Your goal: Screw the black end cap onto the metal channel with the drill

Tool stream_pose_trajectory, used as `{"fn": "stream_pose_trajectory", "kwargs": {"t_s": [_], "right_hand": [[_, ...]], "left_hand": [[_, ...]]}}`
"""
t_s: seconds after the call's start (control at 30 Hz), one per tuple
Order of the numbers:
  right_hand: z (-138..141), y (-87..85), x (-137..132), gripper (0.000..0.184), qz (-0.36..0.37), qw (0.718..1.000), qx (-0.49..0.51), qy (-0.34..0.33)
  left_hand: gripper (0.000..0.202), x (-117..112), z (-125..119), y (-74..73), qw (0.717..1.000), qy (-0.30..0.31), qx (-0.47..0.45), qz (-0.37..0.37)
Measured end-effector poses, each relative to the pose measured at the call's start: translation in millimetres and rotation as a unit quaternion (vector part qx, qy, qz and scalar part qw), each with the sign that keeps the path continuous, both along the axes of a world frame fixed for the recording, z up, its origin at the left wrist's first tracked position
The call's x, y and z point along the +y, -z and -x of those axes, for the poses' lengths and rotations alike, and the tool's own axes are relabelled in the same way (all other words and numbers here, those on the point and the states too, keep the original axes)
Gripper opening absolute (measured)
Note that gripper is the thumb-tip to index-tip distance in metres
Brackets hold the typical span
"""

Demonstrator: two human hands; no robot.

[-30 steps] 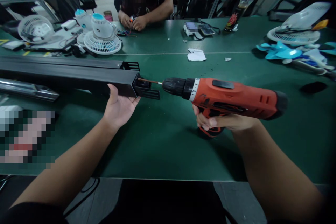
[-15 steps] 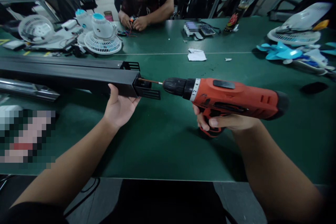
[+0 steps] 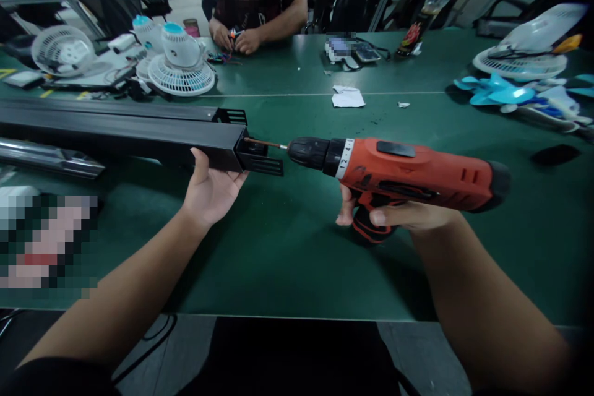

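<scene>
My left hand (image 3: pixel 213 192) supports the near end of a long black rectangular profile (image 3: pixel 185 141), thumb on its front side and fingers underneath. Slotted black brackets (image 3: pixel 263 164) stick out of its open end. In my right hand (image 3: pixel 399 215) is a red and black cordless drill (image 3: pixel 417 170), held level with its chuck pointing left. From the chuck a thin long bit (image 3: pixel 266 143) reaches into the profile's open end; its tip is hidden inside. Some fingers of my right hand stretch out in front of the handle.
Behind lies a second black profile (image 3: pixel 176 112); a shiny metal tube (image 3: pixel 51 154) is nearer. White fan parts (image 3: pixel 180 74) stand back left, blue fan blades (image 3: pixel 501 90) right. Paper scraps (image 3: pixel 348 97), a bottle (image 3: pixel 417 28) and a co-worker's hands (image 3: pixel 245 42) are across the table.
Fingers of my right hand have uncurled from the drill's handle and now reach forward and down. The drill, the bit and my left hand on the black profile have stayed in place.
</scene>
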State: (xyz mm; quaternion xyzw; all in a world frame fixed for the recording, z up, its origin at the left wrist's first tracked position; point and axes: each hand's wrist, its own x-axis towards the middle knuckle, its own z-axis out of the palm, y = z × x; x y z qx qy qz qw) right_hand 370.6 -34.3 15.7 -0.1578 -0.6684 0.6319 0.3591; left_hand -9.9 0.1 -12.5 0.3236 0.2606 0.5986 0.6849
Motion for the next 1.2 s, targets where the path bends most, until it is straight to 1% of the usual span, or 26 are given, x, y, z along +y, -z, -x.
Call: {"fn": "stream_pose_trajectory", "kwargs": {"t_s": [0.13, 0.27, 0.33, 0.43, 0.53, 0.7, 0.9, 1.03, 1.2], "right_hand": [[-0.4, -4.5, -1.0, 0.039, 0.009, 1.000, 0.001, 0.000], [0.0, -6.2, -3.5, 0.036, 0.048, 0.999, -0.010, -0.022], [-0.3, -4.0, -4.1, 0.037, 0.058, 0.998, -0.006, -0.004], [-1.4, 0.2, -3.6, 0.040, 0.045, 0.998, -0.027, 0.020], [-1.7, 2.1, -2.5, 0.041, 0.031, 0.998, -0.048, 0.026], [0.1, 0.6, -2.1, 0.040, 0.032, 0.998, -0.049, 0.031], [0.9, -1.5, -2.6, 0.039, 0.040, 0.998, -0.043, 0.032], [0.8, -2.5, -2.1, 0.038, 0.033, 0.998, -0.052, 0.031], [1.7, -4.0, -3.8, 0.038, 0.037, 0.996, -0.062, 0.047]], "left_hand": [[0.070, -2.0, -3.4, -2.9, 1.000, -0.015, 0.018, -0.003], [0.069, -3.8, -5.0, -4.2, 0.999, -0.018, 0.035, -0.013], [0.069, -3.7, -4.3, -3.8, 0.999, -0.009, 0.033, -0.014], [0.069, -2.8, -2.9, -2.4, 0.999, -0.006, 0.029, -0.014], [0.069, -2.2, -2.0, -1.1, 0.999, -0.005, 0.028, -0.018], [0.075, -2.4, -2.0, -0.9, 0.999, -0.004, 0.031, -0.013], [0.069, -0.6, -2.3, 1.6, 1.000, -0.014, 0.018, -0.011], [0.071, 1.0, -0.1, 3.9, 1.000, -0.003, 0.002, -0.005], [0.072, -1.8, -1.7, -0.1, 1.000, -0.002, 0.006, -0.005]]}}
